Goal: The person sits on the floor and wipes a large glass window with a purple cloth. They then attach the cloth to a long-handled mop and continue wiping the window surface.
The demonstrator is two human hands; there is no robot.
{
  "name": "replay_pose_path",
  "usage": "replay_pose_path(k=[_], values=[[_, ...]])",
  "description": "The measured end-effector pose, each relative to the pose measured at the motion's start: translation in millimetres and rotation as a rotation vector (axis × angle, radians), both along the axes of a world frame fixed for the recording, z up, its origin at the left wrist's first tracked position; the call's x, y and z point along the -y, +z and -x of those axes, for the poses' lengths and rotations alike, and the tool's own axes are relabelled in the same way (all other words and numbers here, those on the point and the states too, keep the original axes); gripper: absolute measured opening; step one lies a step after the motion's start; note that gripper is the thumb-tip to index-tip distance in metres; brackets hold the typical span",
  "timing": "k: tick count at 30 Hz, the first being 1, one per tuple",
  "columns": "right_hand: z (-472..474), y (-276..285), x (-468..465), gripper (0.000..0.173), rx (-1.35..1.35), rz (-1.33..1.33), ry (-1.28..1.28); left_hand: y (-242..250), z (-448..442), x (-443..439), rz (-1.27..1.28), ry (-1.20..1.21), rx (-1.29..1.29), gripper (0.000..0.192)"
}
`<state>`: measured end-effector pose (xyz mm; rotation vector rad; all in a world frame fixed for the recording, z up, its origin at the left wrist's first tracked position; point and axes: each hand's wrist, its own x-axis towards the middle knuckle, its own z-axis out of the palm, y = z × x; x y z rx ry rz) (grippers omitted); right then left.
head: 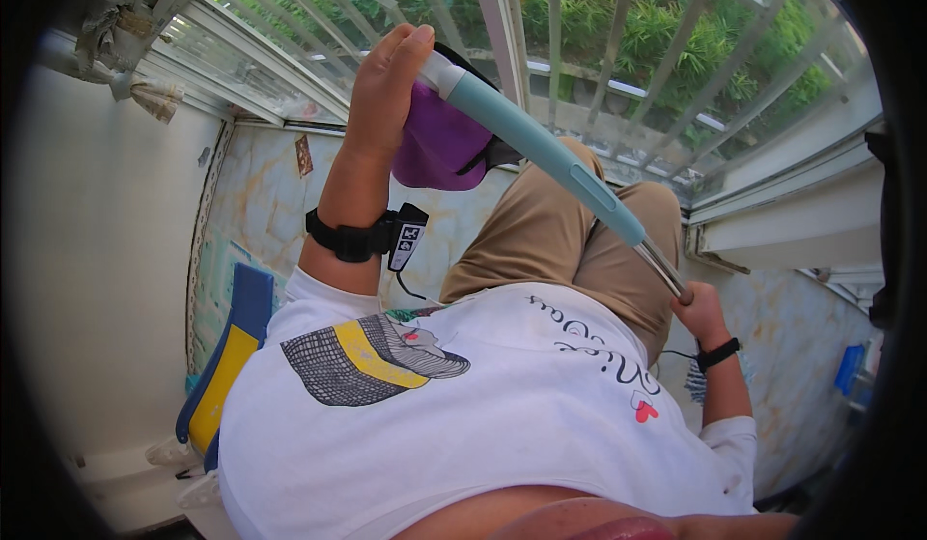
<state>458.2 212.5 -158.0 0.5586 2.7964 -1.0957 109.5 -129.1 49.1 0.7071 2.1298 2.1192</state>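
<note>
A telescopic pole with a teal grip sleeve (536, 145) slants across the view in front of the window. Up at the left, my left hand (382, 87) is closed around its white plastic end, the fingers partly hidden behind it. Beside that hand is a purple cloth pad (445, 141) with black parts, partly behind the pole. My right hand (702, 313), lower at the right, grips the thin metal end of the pole by my hip. Each wrist wears a black strap; the left one carries a small device (408, 237).
Sliding windows with metal bars (623, 54) stand ahead, plants outside. A tied curtain (119, 40) hangs at the upper left. A blue and yellow plastic object (228, 351) stands at my left on the marbled floor (261, 178). A blue object (849, 370) lies at the far right.
</note>
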Motion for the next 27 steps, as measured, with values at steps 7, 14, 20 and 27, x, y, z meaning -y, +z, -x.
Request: replay_pose_path(k=[7, 14, 20, 27], values=[[11.9, 26.4, -3.3, 0.022, 0.511, 0.348, 0.196, -12.5, 18.3, 13.8, -0.292, -0.375, 0.016, 0.026], [9.8, 23.8, -1.2, 0.018, 0.576, 0.286, 0.133, -21.8, 28.4, 2.4, -0.165, -0.306, 0.137, 0.026], [-10.2, 2.3, 6.2, 0.017, -0.116, -0.27, -0.152, -14.5, 20.1, -8.4, 0.136, -0.058, 0.076, 0.03], [-4.7, 4.2, -3.6, 0.019, -0.117, -0.092, -0.065, -4.4, 7.6, -5.5, -0.021, -0.112, 0.174, 0.023]])
